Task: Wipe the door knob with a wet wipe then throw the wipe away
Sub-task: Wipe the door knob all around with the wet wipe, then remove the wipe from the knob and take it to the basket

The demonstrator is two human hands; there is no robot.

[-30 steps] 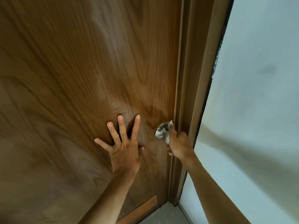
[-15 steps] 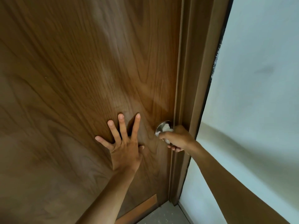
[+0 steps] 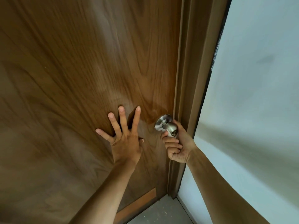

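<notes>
Wiping appears to be under way: we find the door knob [image 3: 167,126] at the door's [image 3: 72,78] latch edge, and our right hand [image 3: 177,143] cups it from below, fingers curled shut around what we judge to be the wet wipe, itself hidden. Beside the knob, away from the frame [image 3: 191,78], our left hand [image 3: 124,139] lies splayed and empty against the door. Disposal remains outstanding, with no bin visible.

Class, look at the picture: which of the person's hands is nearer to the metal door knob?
The right hand. It cups the door knob from below, touching it. The left hand lies flat on the door, fingers spread, off to the knob's left and apart from it.
</notes>
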